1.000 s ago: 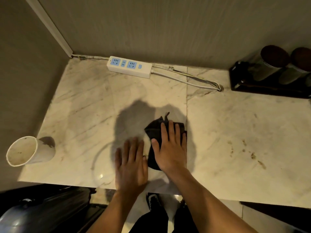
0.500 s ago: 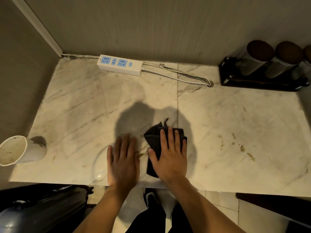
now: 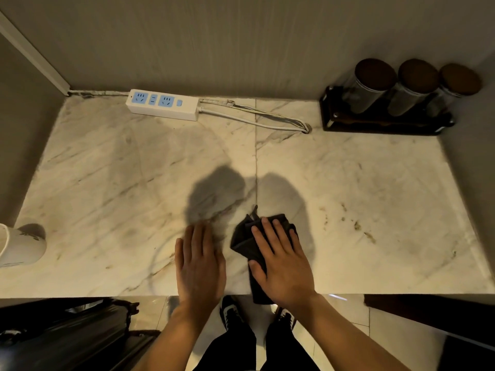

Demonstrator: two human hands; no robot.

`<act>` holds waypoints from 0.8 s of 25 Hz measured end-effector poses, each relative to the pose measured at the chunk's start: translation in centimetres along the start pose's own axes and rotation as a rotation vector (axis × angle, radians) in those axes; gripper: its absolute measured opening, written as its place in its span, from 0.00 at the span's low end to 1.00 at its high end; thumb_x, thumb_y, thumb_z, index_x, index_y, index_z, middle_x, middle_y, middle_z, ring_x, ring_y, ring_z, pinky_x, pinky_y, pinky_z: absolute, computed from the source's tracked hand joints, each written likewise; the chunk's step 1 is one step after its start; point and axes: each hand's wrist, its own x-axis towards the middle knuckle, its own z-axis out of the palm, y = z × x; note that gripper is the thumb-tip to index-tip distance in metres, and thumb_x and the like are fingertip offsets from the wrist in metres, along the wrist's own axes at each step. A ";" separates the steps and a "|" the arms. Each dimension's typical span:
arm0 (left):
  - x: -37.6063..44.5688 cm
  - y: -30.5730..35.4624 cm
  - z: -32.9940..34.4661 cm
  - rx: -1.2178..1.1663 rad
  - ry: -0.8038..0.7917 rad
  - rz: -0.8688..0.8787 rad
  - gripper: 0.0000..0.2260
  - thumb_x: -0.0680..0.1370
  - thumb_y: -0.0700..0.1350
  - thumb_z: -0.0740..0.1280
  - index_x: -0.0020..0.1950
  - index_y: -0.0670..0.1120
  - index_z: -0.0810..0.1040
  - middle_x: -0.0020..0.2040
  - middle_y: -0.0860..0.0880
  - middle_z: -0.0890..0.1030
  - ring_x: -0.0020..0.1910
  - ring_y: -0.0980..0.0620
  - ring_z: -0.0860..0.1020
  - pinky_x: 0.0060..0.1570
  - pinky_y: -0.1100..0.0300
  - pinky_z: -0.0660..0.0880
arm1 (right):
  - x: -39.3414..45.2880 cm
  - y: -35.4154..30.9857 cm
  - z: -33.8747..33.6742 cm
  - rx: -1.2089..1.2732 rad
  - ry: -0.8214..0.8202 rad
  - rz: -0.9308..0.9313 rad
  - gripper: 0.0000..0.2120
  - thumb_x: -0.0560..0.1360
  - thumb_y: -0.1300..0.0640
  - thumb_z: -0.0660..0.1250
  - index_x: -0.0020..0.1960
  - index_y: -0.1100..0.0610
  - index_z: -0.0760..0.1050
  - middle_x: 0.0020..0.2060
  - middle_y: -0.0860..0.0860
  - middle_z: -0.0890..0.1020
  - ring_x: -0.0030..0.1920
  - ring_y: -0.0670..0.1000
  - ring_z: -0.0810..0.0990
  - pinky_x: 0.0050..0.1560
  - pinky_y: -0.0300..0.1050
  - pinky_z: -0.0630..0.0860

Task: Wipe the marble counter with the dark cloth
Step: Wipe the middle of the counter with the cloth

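Both hands sit closer to the front edge of the white veined marble bench (image 3: pixel 107 183) now. Right hand (image 3: pixel 281 266) is flat, fingers spread, pressing the crumpled dark cloth (image 3: pixel 242 241), whose tail droops over the edge. Left hand (image 3: pixel 199 266) lies flat and empty just beside it.

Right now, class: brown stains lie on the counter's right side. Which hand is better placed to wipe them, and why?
The right hand: it already presses flat on the dark cloth, nearest the brown stains. The left hand rests on bare marble counter.
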 end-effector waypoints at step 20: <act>2.4 5.2 1.5 0.005 -0.056 0.114 0.24 0.78 0.50 0.55 0.73 0.43 0.66 0.73 0.42 0.68 0.74 0.44 0.60 0.71 0.42 0.56 | 8.9 5.3 -2.0 -0.076 -0.048 0.022 0.30 0.77 0.42 0.49 0.77 0.51 0.53 0.78 0.52 0.54 0.77 0.54 0.49 0.75 0.56 0.47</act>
